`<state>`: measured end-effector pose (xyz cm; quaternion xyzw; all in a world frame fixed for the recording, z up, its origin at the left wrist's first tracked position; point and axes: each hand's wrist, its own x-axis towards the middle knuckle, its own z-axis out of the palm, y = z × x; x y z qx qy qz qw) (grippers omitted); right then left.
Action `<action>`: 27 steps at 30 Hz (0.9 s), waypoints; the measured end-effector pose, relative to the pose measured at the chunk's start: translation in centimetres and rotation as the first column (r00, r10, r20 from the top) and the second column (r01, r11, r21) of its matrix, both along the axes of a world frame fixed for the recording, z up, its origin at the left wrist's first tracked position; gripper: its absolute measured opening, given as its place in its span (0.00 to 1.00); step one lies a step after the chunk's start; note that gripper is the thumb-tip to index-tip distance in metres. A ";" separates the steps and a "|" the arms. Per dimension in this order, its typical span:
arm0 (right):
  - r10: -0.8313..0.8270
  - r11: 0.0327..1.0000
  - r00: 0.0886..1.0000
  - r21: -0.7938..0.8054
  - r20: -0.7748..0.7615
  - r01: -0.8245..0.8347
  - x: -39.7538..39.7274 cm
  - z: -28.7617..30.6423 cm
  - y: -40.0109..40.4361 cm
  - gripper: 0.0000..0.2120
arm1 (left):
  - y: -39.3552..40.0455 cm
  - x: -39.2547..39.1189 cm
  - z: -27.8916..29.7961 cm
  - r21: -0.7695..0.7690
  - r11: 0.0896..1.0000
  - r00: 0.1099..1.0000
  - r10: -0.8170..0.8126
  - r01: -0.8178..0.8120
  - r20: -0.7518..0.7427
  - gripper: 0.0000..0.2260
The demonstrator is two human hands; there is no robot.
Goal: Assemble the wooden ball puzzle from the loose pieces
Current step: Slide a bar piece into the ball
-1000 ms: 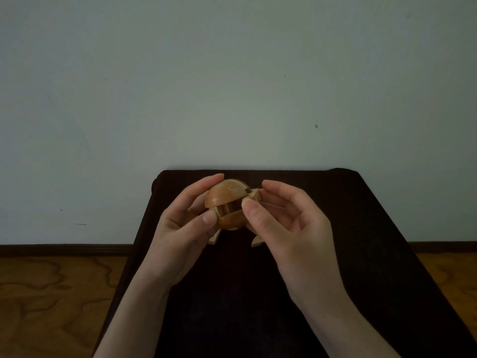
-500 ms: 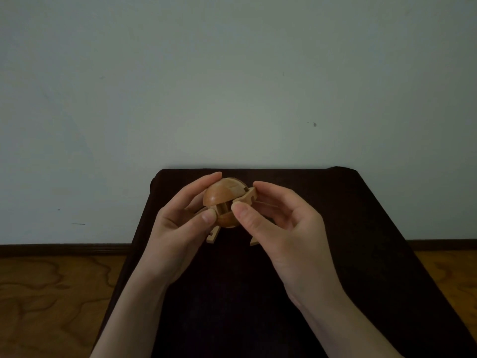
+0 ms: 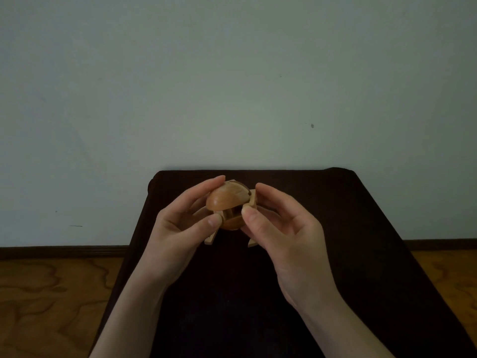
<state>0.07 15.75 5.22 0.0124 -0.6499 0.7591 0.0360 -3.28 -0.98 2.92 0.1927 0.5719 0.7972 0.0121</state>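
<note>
A partly built wooden ball puzzle (image 3: 227, 201) of rounded brown pieces hangs above the far half of the dark table (image 3: 335, 228). My left hand (image 3: 180, 226) grips it from the left, forefinger over the top and thumb at the lower front. My right hand (image 3: 281, 226) pinches a pale notched piece (image 3: 251, 198) that sticks out of the ball's right side, thumb in front and fingers behind. Two loose pale pieces lie on the table beneath, one at left (image 3: 212, 237), one at right (image 3: 251, 242), both partly hidden by my hands.
The dark table stands against a plain pale wall (image 3: 232, 86). Wooden floor (image 3: 51, 301) shows on both sides, with a dark skirting board along the wall's foot.
Both hands and the ball have shifted slightly left and up. My right thumb has slid down the front of the ball, and the pale piece sticks out more clearly on the right.
</note>
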 end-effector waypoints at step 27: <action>0.033 0.936 0.999 0.352 -0.026 -0.021 -0.7 0.3 0.1 0.30 | 0.1 0.2 -0.2 -0.083 0.995 0.997 0.064 -0.061 0.037 0.27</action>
